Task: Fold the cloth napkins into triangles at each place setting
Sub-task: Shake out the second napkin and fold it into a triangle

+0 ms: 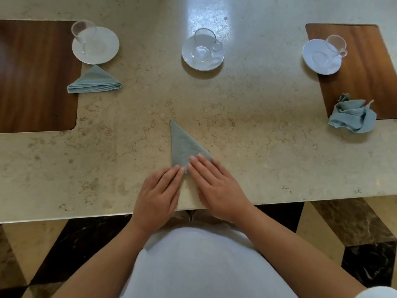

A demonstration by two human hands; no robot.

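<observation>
A pale blue-green napkin (182, 145) lies folded into a narrow triangle on the marble table (247, 136), its tip pointing away from me. My left hand (159, 195) lies flat with its fingertips at the napkin's near left corner. My right hand (217, 186) presses straight fingers on the near right part. A folded triangular napkin (94, 81) sits at the left setting. A crumpled napkin (352, 115) sits at the right setting.
Three white saucers, each with a glass cup, stand along the far side: left (95, 45), middle (203, 51), right (322, 57). Dark wooden insets lie at the left (32, 78) and right (361, 72). The table's near edge runs under my wrists.
</observation>
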